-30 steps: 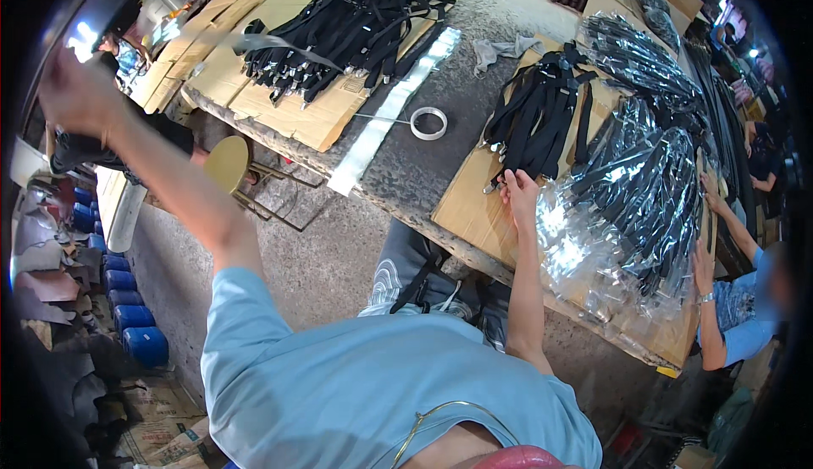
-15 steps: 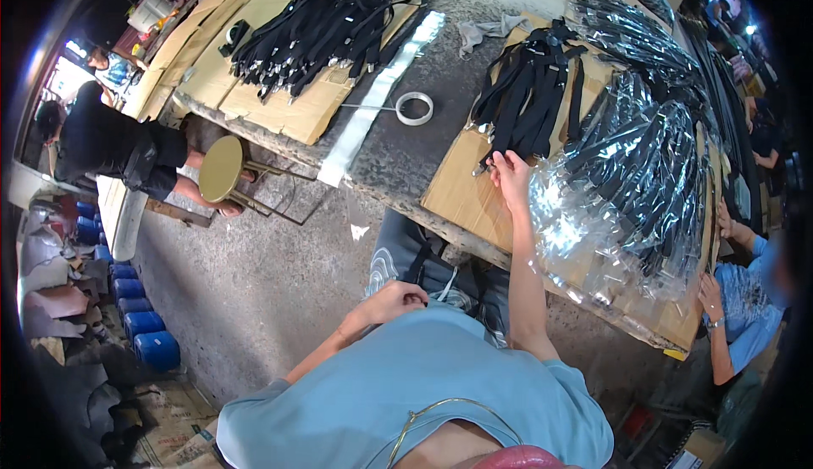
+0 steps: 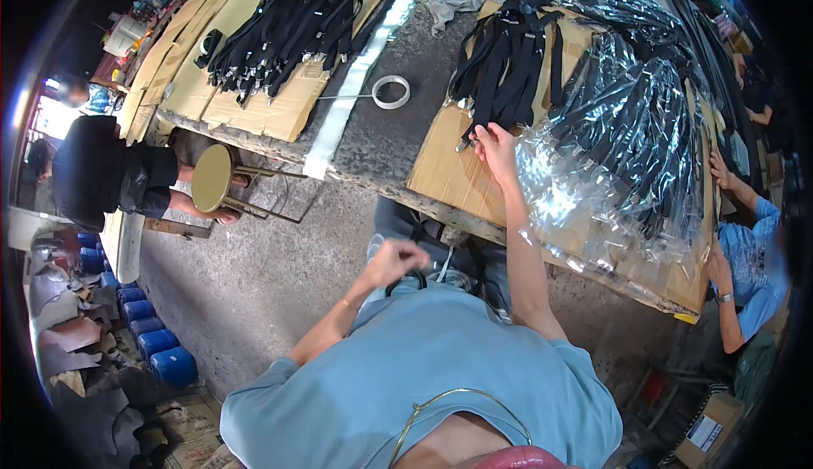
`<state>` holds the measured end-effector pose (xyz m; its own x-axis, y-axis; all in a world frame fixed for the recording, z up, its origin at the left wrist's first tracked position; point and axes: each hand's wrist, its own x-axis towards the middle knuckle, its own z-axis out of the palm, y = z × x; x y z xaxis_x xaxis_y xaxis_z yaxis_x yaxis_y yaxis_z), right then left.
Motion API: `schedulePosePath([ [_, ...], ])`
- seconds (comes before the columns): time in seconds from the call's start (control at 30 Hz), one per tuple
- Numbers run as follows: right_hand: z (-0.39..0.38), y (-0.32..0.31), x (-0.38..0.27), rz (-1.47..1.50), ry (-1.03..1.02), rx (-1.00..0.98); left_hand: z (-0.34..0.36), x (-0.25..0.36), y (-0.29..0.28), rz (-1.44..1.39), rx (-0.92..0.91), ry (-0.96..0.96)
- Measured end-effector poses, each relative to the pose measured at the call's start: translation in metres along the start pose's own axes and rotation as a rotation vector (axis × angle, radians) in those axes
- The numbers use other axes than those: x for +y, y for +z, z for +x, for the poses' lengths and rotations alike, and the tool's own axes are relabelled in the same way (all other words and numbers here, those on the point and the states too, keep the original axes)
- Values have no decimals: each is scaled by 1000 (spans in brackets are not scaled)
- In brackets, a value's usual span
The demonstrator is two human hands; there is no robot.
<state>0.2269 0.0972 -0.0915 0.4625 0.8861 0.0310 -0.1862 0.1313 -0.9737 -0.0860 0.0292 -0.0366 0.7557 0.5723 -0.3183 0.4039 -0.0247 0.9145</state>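
— How are your hands?
— Your right hand (image 3: 497,150) has its fingers drawn together at the near end of some black straps (image 3: 491,94); whether it grips any, I can't tell. Your left hand (image 3: 398,262), half curled, is too blurred to show a hold.
— Count things?
— Two loose heaps: those straps, plus a second heap (image 3: 292,33) farther left of your right hand. Between them, one white ring (image 3: 391,106) and one grey cloth (image 3: 457,8). Rightward, bagged straps (image 3: 631,130), uncountable.
— Surface, room?
— A scuffed, dark worktop (image 3: 406,137); one stool (image 3: 212,178) ahead-left of your left hand on grey floor (image 3: 271,274).
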Motion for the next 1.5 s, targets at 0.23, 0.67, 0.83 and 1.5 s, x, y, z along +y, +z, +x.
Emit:
schedulePosePath([
  [0.23,-2,-1,-13,26,56,14,129,39,-39,153,276,69],
  [0.67,-5,-16,-23,-20,153,-206,223,67,-51,146,-22,384],
  [0.83,-7,-12,-27,0,156,-168,225,65,-45,-96,73,266],
  [1.5,-13,-10,-43,101,226,-223,216,45,-30,-384,269,27],
])
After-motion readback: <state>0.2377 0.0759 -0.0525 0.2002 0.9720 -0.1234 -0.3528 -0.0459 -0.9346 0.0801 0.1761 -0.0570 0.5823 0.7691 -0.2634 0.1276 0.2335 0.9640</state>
